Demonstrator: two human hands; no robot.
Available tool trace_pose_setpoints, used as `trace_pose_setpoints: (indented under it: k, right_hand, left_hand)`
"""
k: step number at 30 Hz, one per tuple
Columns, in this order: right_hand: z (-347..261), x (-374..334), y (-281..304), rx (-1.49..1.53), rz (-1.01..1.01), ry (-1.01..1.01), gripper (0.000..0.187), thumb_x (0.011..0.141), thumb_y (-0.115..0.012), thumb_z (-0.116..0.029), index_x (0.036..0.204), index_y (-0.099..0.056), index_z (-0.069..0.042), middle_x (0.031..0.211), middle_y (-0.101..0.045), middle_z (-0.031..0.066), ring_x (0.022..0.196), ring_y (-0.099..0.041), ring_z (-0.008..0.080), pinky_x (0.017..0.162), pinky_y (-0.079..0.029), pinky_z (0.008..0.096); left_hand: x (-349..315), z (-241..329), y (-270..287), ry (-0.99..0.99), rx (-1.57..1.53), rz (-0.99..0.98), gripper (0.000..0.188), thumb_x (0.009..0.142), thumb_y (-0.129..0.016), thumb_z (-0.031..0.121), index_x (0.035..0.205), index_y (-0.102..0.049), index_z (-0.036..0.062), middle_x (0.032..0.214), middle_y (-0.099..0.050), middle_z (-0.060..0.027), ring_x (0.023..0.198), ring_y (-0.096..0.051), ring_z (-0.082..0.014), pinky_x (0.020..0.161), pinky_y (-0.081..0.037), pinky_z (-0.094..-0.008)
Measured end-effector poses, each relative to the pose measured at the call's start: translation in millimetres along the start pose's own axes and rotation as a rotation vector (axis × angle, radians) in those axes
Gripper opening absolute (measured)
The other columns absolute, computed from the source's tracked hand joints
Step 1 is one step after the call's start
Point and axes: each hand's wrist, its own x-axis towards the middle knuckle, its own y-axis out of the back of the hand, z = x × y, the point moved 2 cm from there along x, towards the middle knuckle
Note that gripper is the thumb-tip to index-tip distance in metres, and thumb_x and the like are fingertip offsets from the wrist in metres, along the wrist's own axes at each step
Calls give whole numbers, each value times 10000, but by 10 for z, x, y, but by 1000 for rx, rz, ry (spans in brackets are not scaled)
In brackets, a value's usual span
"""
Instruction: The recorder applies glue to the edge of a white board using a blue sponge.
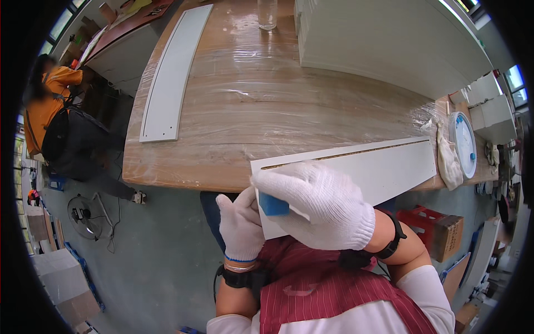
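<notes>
A long white panel (384, 164) with a dark groove along its far side lies slanted over the near table edge, its left end jutting toward me. My right hand (322, 203), in a white knit glove, is closed around a blue sponge-like block (273, 206) at that left end. The block's underside is hidden, and its exact kind does not show clearly. My left hand (241, 225), gloved too, holds the panel's left end with its fingers, the thumb standing apart. Part of that grip is hidden by the panel and my right hand.
Another white panel (175, 78) lies on the film-covered table (250, 111) at left. A large white cabinet-like piece (384, 47) stands at far right, a clear bottle (267, 14) beside it. A cloth (448, 158) and round white lid (463, 145) lie right. A person in orange (53, 111) works left.
</notes>
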Motion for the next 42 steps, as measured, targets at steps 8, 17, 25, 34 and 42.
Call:
trace_pose_setpoints:
  k: [8, 17, 25, 34, 42]
  right_hand:
    - [330, 155, -349, -150, 27, -364, 399, 850, -659, -186, 1231, -593, -89, 1023, -661, 180, 899, -661, 378, 745, -538, 454]
    - [969, -678, 174, -279, 284, -552, 426, 846, -676, -121, 1259, -583, -69, 1017, -649, 181, 925, -649, 376, 788, -524, 449]
    - [1711, -1597, 1065, -398, 629, -774, 386, 845, -655, -134, 1223, -627, -59, 1077, -674, 188, 980, -657, 379, 861, -524, 447]
    - [2450, -2682, 2037, -798, 883, -970, 411, 846, -674, -162, 1244, -656, -60, 966, -708, 175, 957, -697, 315, 876, -535, 409]
    - [2279, -2493, 1671, 1021, 1291, -535, 423, 944, -635, -139, 1317, -552, 45, 1060, -648, 73, 946, -655, 173, 862, -542, 338]
  left_hand:
    - [46, -38, -105, -70, 388, 191, 550, 894, -661, 89, 1380, -458, -68, 1263, -608, -128, 1131, -613, -203, 992, -488, -342]
    - [26, 76, 73, -220, 480, 152, 602, 899, -599, 104, 1421, -383, -107, 1319, -572, -188, 1185, -597, -264, 1036, -472, -385]
    - [8, 237, 358, -278, 569, 139, 619, 912, -630, 122, 1431, -375, -100, 1340, -571, -194, 1198, -601, -273, 1045, -478, -396]
    - [179, 297, 653, -242, 586, 85, 609, 967, -535, 128, 1499, -304, -57, 1438, -489, -207, 1290, -541, -301, 1093, -436, -409]
    - [345, 379, 582, -204, 757, 92, 544, 1035, -503, 207, 1486, -342, -50, 1440, -495, -184, 1301, -530, -273, 1100, -426, -402]
